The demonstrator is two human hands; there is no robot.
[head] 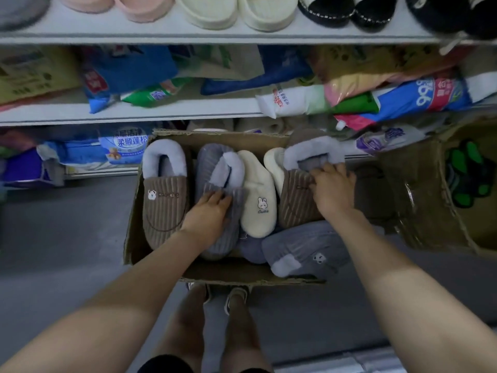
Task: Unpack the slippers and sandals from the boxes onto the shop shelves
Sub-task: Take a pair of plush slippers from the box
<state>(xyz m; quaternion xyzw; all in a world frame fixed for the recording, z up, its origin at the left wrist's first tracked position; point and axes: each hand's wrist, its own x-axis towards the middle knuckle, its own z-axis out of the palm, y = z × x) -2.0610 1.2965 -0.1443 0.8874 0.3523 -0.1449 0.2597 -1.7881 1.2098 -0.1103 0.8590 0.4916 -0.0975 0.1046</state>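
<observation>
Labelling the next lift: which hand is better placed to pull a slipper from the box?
Probably right: the right hand grips the brown slipper at its fleece collar, fingers curled in; the left hand just rests on the grey slipper.

A cardboard box point(133, 232) of plush slippers sits on the floor point(67, 224) below the shelves. The left hand point(207, 211) lies on a grey slipper point(212, 160). The right hand point(333, 189) grips a brown slipper point(295, 205) at its opening, fingers point(320, 175) curled in. A cream slipper point(258, 208) stands between them. More slippers line the top shelf point(215, 36).
</observation>
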